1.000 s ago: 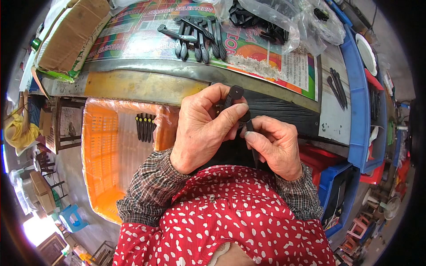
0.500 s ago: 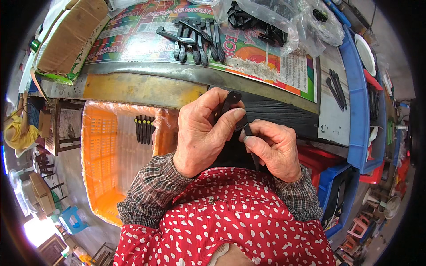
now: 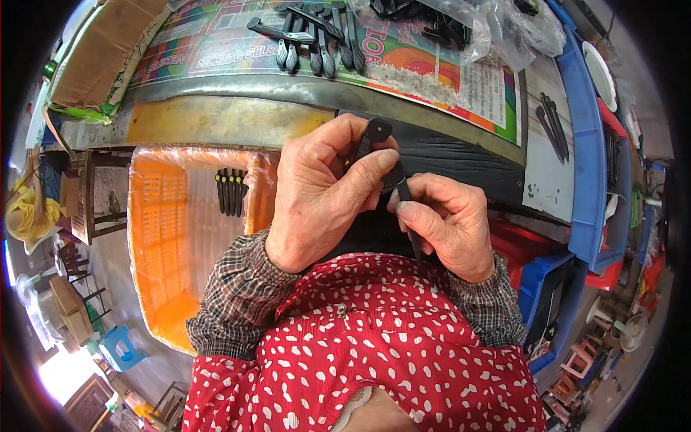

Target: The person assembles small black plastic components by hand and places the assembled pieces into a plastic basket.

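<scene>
My left hand [image 3: 324, 187] is closed, pinching a black plastic piece [image 3: 378, 131] with a rounded flat end between thumb and fingers. Close on its right, my right hand [image 3: 448, 223] grips a thin dark blade-like strip [image 3: 404, 190] between thumb and forefinger; its pointed lower end sticks out below the fingers. The strip's upper end meets or nearly meets the black piece; whether they are joined I cannot tell. Both hands are above my lap at the table's front edge. On the table beyond lies a pile of black handle-shaped pieces [image 3: 317, 45].
An orange basket [image 3: 155, 237] lined with clear plastic stands at left, holding several slim black pieces [image 3: 230, 193] with yellow dots. A cardboard box [image 3: 108, 54] is far left. Clear bags [image 3: 497, 36] of black parts lie behind. Dark rods [image 3: 553, 128] and blue bins [image 3: 586, 165] are at right.
The whole scene has shifted slightly upward in view. My left hand has moved a little left, away from the right; both hands keep their holds.
</scene>
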`<state>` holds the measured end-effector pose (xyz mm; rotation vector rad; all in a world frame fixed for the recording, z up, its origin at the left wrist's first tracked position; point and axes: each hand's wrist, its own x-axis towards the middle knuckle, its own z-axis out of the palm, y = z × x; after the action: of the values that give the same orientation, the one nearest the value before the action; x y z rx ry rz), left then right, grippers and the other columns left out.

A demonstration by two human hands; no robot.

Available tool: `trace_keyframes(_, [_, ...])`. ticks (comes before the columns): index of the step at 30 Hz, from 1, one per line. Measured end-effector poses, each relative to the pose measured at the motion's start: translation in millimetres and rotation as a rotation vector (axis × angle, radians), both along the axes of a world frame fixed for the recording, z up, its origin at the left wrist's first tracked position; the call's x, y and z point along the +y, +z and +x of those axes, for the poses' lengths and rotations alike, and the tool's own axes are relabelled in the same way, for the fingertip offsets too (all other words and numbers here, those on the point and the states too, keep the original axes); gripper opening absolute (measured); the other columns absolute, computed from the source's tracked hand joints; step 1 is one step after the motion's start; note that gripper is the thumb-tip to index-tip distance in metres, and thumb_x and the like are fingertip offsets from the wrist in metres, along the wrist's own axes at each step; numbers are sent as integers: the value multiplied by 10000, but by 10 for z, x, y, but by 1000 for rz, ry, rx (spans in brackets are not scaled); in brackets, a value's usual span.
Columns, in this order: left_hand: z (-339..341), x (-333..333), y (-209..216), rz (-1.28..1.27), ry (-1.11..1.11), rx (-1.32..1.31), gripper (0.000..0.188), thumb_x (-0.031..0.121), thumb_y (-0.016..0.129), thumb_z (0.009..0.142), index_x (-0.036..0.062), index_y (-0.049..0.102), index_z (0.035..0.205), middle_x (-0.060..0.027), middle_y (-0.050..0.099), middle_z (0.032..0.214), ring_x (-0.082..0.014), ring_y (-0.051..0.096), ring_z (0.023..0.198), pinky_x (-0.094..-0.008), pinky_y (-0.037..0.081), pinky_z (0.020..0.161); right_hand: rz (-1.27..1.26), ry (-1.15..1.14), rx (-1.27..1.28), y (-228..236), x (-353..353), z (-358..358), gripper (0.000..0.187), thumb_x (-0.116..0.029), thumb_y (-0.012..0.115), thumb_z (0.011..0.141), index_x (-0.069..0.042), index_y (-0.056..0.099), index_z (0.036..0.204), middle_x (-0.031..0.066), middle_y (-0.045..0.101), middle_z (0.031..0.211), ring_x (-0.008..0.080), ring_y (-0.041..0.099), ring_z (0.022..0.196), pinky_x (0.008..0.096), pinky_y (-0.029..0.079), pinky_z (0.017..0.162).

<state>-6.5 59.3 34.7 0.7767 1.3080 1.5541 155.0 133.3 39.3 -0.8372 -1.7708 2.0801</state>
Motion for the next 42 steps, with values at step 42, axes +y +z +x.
trace_keyframes(42, [80,-393,-25,-145,-76,-250,151,112,487,948,-13,514,1028,-28,548,690,-45,463,558,-169,345,465,-25,-83,120,-97,-91,34,303,-30,591,877,44,524,1162,32,580,759,15,508,528,138,415,430])
